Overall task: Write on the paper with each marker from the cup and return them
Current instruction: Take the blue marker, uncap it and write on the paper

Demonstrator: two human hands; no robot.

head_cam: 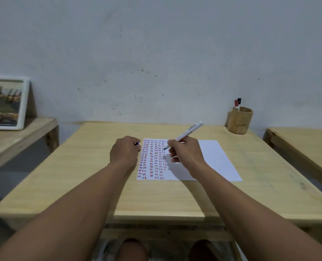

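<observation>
A white sheet of paper (212, 159) lies on the wooden table (81, 178), its left part filled with several columns of short red, blue and dark strokes. My right hand (186, 151) grips a white marker (189, 131) with a blue tip, the tip touching the paper beside the last column. My left hand (125, 150) rests at the sheet's left edge, fingers closed on a small blue cap (136, 143). A bamboo cup (239, 120) stands at the table's far right corner with a red-capped marker (236, 104) and a black-capped marker (239, 101) in it.
A framed picture (5, 103) leans against the wall on a lower wooden bench (15, 142) to the left. Another wooden table (303, 146) stands to the right. A grey wall runs right behind the table. My knees show under the front edge.
</observation>
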